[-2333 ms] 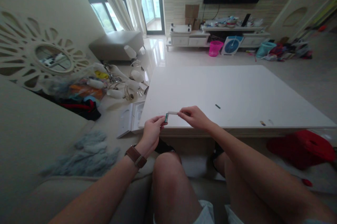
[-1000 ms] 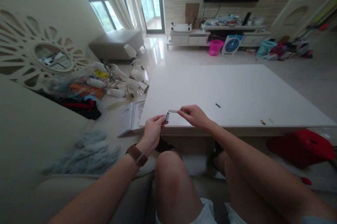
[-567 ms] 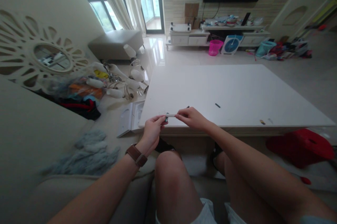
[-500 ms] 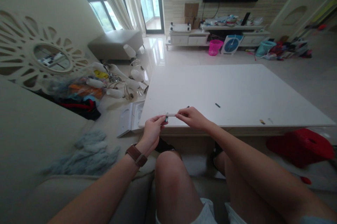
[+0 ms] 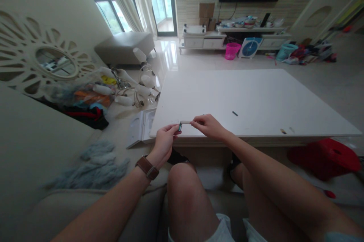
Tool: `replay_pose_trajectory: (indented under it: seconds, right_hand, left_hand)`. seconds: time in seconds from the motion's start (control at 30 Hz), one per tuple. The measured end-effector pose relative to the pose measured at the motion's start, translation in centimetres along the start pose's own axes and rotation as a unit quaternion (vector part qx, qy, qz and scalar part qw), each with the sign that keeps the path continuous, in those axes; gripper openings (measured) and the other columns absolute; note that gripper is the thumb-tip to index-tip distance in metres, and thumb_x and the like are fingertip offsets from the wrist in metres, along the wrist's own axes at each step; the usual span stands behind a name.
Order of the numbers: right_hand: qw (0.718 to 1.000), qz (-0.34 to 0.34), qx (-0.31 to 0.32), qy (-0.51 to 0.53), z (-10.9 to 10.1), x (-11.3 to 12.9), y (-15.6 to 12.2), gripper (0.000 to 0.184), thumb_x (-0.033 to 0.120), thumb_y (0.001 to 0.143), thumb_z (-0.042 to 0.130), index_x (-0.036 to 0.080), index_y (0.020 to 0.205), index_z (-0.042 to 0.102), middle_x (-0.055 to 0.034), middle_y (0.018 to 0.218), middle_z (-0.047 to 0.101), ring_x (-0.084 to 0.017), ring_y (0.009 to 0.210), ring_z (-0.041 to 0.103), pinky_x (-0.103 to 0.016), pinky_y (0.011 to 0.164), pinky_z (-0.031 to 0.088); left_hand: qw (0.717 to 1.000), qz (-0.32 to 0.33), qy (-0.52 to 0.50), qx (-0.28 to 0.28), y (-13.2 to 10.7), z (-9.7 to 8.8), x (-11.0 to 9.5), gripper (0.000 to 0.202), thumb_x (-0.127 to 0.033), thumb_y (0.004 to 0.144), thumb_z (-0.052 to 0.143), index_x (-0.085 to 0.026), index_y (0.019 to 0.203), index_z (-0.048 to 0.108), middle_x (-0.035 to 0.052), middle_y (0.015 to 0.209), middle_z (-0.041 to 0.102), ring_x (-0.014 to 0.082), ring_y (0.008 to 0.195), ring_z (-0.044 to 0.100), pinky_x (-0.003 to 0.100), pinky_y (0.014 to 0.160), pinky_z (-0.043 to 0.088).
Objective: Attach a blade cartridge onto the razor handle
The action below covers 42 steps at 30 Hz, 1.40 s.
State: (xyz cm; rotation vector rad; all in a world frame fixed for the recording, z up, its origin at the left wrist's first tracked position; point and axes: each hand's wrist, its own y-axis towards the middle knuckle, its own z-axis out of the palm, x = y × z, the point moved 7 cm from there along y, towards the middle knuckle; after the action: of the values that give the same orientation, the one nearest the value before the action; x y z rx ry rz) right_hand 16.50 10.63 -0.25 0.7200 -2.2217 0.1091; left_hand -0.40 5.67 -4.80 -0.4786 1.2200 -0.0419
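Over the near edge of the white table [image 5: 227, 90], my left hand [image 5: 164, 142] pinches a small dark rectangular piece with a greenish face [image 5: 180, 127]; its exact kind is too small to make out. My right hand [image 5: 208, 126] is closed on a thin white stick [image 5: 186, 122]. The stick's left end meets or lies very close to the top of the dark piece; whether they touch is unclear. Farther right on the tabletop lies a small dark strip [image 5: 234, 113].
A small yellow-and-black item [image 5: 283, 131] lies near the table's front edge. Left of the table are an open white box [image 5: 139, 128] and a chandelier with white shades [image 5: 142, 90] on the floor. A red stool-like object [image 5: 327, 158] stands at the right.
My right hand has shifted slightly up and right with the white stick. The dark piece in my left hand has turned a little, showing more of its greenish face.
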Motion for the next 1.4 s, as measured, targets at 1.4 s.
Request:
replay_pose_trajectory:
  seconds: [1.4]
  right_hand:
    - [1.000, -0.006, 0.008, -0.026, 0.30, 0.20, -0.16, 0.040, 0.044, 0.095, 0.053, 0.015, 0.069, 0.063, 0.0032, 0.054, 0.045, -0.009, 0.054, 0.037, -0.026, 0.056, 0.022]
  left_hand:
    - [1.000, -0.004, 0.010, -0.008, -0.01, -0.11, -0.11, 0.026, -0.031, 0.057, 0.081, -0.015, 0.077, 0.074, 0.0041, 0.077, 0.069, 0.0135, 0.070, 0.061, 0.025, 0.066, 0.035]
